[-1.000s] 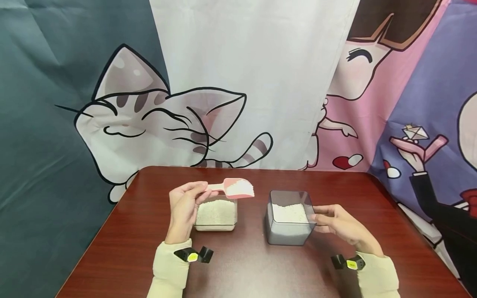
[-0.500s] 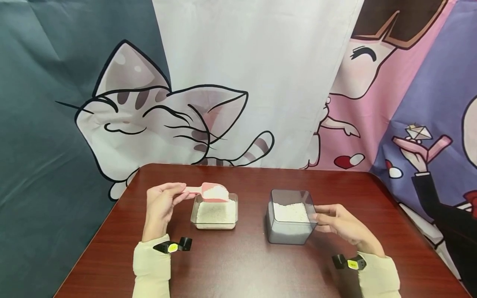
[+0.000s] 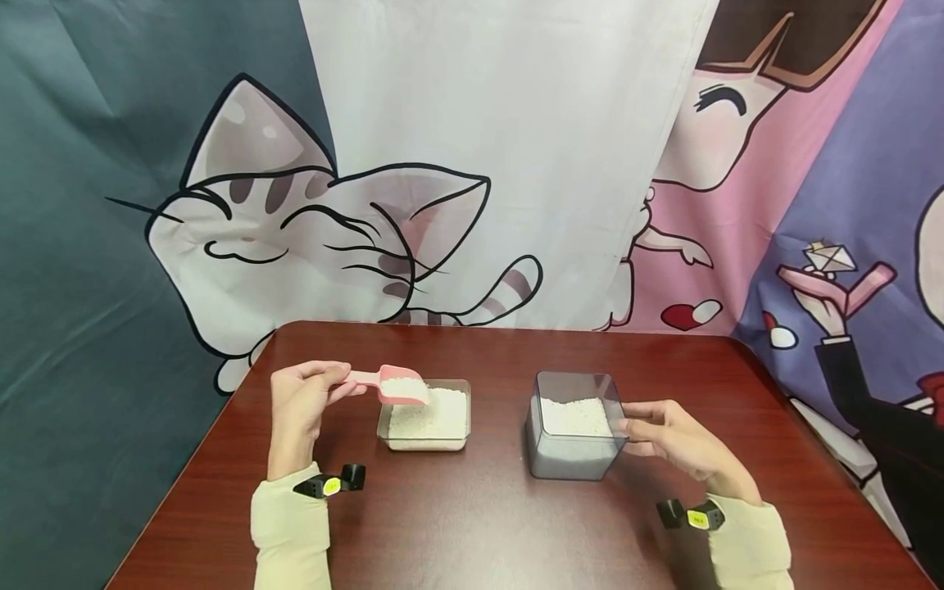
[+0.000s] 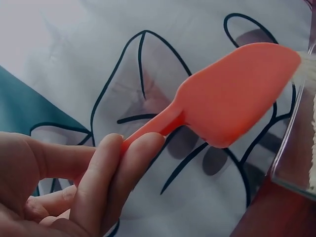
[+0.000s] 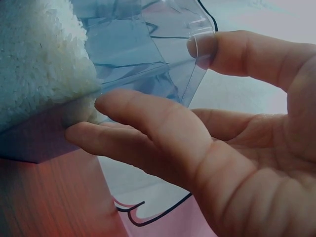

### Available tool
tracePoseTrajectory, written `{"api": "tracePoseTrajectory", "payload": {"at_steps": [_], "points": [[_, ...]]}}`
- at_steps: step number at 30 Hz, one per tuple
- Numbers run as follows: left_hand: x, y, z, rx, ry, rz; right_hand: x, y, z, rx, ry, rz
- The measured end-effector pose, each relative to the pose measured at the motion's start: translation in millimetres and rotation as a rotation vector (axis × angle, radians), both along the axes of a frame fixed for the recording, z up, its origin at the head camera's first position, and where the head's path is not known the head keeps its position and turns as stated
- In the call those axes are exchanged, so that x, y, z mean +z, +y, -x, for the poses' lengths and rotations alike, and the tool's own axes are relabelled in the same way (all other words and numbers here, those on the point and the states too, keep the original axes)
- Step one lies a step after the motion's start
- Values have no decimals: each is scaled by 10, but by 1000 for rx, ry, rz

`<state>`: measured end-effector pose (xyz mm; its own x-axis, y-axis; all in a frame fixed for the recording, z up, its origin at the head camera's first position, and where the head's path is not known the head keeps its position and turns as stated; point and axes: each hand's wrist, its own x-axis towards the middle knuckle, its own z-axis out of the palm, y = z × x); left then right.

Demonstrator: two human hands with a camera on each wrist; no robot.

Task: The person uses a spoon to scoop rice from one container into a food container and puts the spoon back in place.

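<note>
My left hand [image 3: 298,410] pinches the handle of a pink scoop [image 3: 401,385] bearing white rice, over the left side of a shallow clear container [image 3: 425,445]. Rice [image 3: 442,414] fills much of that container. In the left wrist view the scoop [image 4: 242,91] shows its underside, tilted, and pale grains appear blurred at its tip. My right hand [image 3: 674,438] holds the right side of a taller grey see-through box [image 3: 571,460], thumb and fingers at its rim and wall. Inside the box, rice grains [image 5: 42,64] are heaped in the right wrist view.
Both containers stand on a reddish-brown wooden table [image 3: 472,524], apart from each other. Behind the table hangs a cloth backdrop [image 3: 516,123] printed with a cartoon cat and figures. A wrist camera [image 3: 332,483] sits on the left sleeve, another [image 3: 693,518] on the right.
My left hand has moved left with the scoop, from above the container's right part to its left side, and the scoop tips down more. The right hand and box stay in place.
</note>
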<state>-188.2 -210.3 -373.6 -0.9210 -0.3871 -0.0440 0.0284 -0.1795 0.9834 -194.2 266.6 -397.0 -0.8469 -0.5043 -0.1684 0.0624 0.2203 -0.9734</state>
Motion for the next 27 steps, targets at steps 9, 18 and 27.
{"api": "tracePoseTrajectory", "payload": {"at_steps": [9,18,27], "points": [[127,44,-53,51,-19,140,-2,3,4,-3,-9,2],[228,128,-165,59,49,467,-20,8,10,4,3,8],[283,211,-206,141,93,778,-10,-1,6,-9,-1,3]]}}
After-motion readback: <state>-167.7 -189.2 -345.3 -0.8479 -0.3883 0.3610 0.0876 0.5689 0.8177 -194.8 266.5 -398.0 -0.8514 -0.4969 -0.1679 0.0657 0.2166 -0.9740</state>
